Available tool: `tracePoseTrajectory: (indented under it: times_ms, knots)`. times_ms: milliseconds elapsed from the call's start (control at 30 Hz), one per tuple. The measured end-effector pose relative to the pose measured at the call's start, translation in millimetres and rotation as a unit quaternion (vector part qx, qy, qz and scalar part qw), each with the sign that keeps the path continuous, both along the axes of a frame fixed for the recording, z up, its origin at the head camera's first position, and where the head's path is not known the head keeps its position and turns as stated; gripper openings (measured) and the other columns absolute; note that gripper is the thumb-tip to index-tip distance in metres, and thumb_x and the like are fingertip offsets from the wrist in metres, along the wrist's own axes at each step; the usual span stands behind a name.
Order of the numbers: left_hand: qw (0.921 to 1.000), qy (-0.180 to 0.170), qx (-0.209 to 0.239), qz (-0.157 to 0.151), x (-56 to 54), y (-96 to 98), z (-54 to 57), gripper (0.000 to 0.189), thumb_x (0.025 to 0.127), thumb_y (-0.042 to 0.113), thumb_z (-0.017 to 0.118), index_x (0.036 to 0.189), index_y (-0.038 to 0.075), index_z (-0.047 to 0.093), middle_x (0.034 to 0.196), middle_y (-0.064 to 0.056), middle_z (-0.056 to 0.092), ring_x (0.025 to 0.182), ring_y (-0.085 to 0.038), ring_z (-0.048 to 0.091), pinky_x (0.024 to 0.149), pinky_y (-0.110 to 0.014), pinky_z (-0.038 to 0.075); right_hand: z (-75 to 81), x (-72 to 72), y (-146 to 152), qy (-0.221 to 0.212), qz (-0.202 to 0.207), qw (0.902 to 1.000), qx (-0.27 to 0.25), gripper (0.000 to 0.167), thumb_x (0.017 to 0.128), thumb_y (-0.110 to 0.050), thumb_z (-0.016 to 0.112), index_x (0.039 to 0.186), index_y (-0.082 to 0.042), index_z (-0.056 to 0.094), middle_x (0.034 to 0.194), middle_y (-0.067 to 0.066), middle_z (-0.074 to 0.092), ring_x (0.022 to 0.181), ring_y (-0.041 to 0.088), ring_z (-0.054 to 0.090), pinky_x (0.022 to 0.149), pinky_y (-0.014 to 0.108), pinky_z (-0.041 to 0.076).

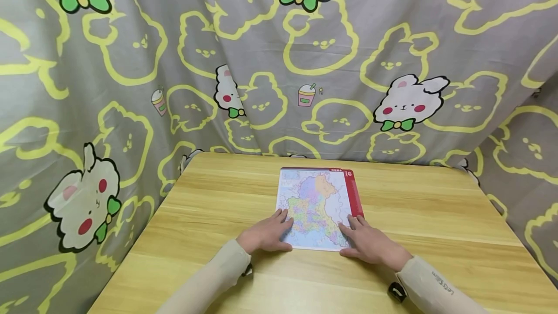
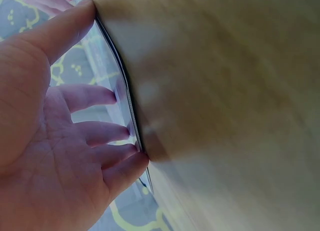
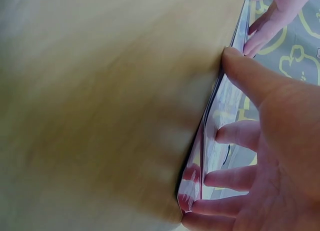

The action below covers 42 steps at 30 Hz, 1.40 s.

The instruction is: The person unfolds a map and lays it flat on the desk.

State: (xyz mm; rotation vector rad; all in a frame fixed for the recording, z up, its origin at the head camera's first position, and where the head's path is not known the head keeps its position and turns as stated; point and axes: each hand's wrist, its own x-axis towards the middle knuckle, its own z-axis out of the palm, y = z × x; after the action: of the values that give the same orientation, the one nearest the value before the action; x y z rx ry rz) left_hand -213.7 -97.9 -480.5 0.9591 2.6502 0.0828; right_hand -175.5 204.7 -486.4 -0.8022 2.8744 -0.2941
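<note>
A flat, glossy map sheet or board [image 1: 311,207] lies on the wooden table. It shows many pastel regions, with a red strip along its right side and a dark band along the far edge. My left hand [image 1: 268,232] rests on its near left corner, fingers spread. On the near right corner rests my right hand [image 1: 370,241], some fingertips over the red strip. Seen from the left wrist, the left hand's fingertips [image 2: 124,133] touch the map's surface and edge. From the right wrist, the right hand's fingertips [image 3: 220,136] press on the glossy face.
The wood-grain table [image 1: 209,197] extends around the map on all sides. A grey curtain [image 1: 261,52] with yellow outlines and white cartoon animals hangs behind the table and at both sides. Dark bands [image 1: 396,292] show under the sleeves.
</note>
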Motion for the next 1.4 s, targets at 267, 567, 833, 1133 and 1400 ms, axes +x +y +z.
tracePoseTrajectory:
  times_ms: [267,567,833,1133,1400]
  knots:
    - [1.0000,0.003,-0.003,-0.005,2.0,-2.7,3.8,0.078,0.089,0.052,0.058,0.148,0.008,0.032,0.154,-0.018,0.017,0.141,-0.032,0.016,0.110,-0.040,0.025,2.1,-0.5,-3.5,-0.013,-0.004,0.9999,0.002,0.073,0.085,-0.050,0.064,0.136,-0.001,0.050,0.138,0.035,0.037,0.124,0.057,0.034,0.093,0.061,0.038]
    - [1.0000,0.001,0.000,-0.002,4.8,-8.6,2.2,0.078,0.090,0.053,0.057,0.148,0.008,0.032,0.155,-0.018,0.015,0.141,-0.032,0.015,0.110,-0.041,0.026,2.8,-0.3,-8.4,-0.016,-0.003,0.9999,0.005,0.072,0.084,-0.050,0.065,0.136,-0.001,0.050,0.138,0.034,0.037,0.124,0.057,0.034,0.093,0.062,0.038]
    - [0.9999,0.002,-0.008,-0.007,4.1,-12.1,1.1,0.078,0.090,0.053,0.056,0.149,0.008,0.029,0.155,-0.019,0.015,0.141,-0.032,0.015,0.110,-0.040,0.025,3.6,-0.1,-12.9,-0.017,0.000,0.9998,0.011,0.073,0.084,-0.051,0.065,0.135,-0.001,0.051,0.137,0.034,0.039,0.123,0.057,0.035,0.093,0.061,0.039]
    - [0.9998,0.006,-0.003,-0.017,1.3,-11.5,2.3,0.084,0.088,0.054,0.059,0.150,0.008,0.026,0.155,-0.018,0.013,0.141,-0.035,0.012,0.111,-0.041,0.023,1.3,-1.6,-11.2,-0.002,0.006,0.9999,0.014,0.072,0.082,-0.051,0.066,0.134,-0.003,0.053,0.135,0.034,0.041,0.120,0.057,0.038,0.092,0.060,0.040]
    - [0.9990,0.010,-0.024,-0.036,-3.2,-11.1,1.8,0.082,0.088,0.055,0.057,0.150,0.011,0.027,0.156,-0.015,0.014,0.141,-0.034,0.012,0.112,-0.039,0.020,-1.2,-5.1,-8.8,0.008,0.019,0.9996,0.018,0.071,0.083,-0.050,0.066,0.135,-0.004,0.052,0.135,0.034,0.041,0.121,0.055,0.039,0.091,0.060,0.041]
